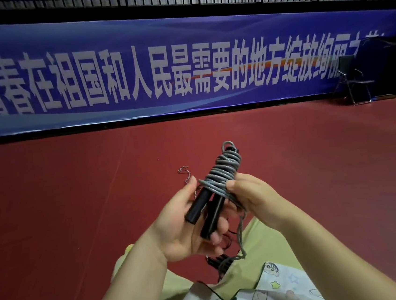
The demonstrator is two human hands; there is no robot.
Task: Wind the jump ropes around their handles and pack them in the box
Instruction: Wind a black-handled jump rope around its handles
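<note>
1. The jump rope [221,171] is held up above the red floor [75,199], grey cord coiled round two black handles [205,205].
2. The left hand [187,221] cups the handle ends.
3. The right hand [252,193] pinches the coils.
4. The rope looks light and springy, likely to unwind; take hold across the coils.

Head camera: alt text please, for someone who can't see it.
A person's left hand holds two black handles together while the right hand pinches grey rope coiled around their upper part; a loose tail of rope hangs down between the hands. Behind lie a red floor, a blue banner and a folding chair.
</note>
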